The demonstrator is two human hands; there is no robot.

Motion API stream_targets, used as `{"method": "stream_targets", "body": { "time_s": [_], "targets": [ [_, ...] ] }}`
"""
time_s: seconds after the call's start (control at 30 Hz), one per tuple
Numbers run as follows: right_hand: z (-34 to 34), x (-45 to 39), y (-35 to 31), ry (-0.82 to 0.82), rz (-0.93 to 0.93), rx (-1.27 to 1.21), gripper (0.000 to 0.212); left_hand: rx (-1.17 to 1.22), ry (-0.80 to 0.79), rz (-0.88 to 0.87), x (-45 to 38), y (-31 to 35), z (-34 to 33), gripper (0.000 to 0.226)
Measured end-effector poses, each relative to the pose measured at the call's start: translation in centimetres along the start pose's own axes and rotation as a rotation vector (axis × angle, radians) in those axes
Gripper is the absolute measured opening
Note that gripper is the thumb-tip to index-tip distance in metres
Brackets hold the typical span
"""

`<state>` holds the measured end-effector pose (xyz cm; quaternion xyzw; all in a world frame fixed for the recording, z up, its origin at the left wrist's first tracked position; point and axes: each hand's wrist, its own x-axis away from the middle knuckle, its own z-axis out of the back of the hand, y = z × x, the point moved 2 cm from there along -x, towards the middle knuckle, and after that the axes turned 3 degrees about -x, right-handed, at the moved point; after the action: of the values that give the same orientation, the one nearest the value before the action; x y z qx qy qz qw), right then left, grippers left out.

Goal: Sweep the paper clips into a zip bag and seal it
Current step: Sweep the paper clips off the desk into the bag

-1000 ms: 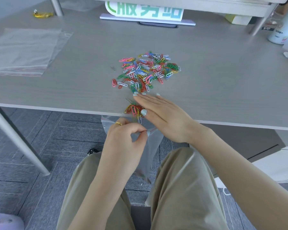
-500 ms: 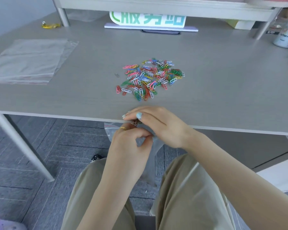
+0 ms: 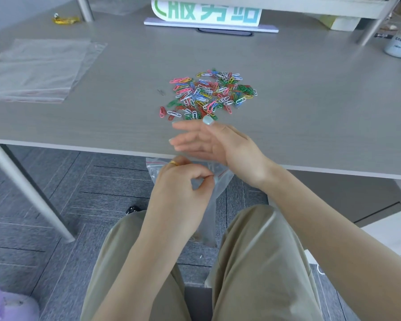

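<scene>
Head view shows your left hand (image 3: 178,181) low in the centre of the frame, just under the near edge of the worktop (image 3: 310,117), its fingers (image 3: 204,179) curled and pinching the mouth of the zip bag (image 3: 220,181). The bag hangs down from that pinch between your knees, clear plastic with a red line at the top, and its mouth sits right below the worktop edge. How many clips lie in it I cannot tell; the plastic is too blurred low down.

Your right hand (image 3: 208,142) is up over the worktop edge, fingers straight and spread loosely, thumb raised, holding nothing. Its fingertips hover just short of the paper clips (image 3: 208,93), which make a bright heap in the middle of the frame, with one stray grey clip (image 3: 161,91) just to the left of it.

So where do you stand? Most of the job looks to be ahead of you: the big heap is on the worktop, not in the bag, and the bag is unsealed. Left to do, by my reading: drag the heap to the edge, tip it in, then press the zip shut. Spare bags (image 3: 37,68) lie flat at upper left, untouched.
</scene>
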<state>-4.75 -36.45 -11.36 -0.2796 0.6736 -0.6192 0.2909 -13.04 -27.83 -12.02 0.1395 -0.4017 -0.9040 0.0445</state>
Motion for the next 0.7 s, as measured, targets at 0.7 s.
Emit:
{"method": "stream_targets", "body": {
  "time_s": [0.7],
  "targets": [
    [16.5, -14.0, -0.4, 0.421, -0.208, 0.922, 0.046, -0.14, -0.118, 0.069, -0.5, -1.0, -1.9, 0.014]
  ]
}}
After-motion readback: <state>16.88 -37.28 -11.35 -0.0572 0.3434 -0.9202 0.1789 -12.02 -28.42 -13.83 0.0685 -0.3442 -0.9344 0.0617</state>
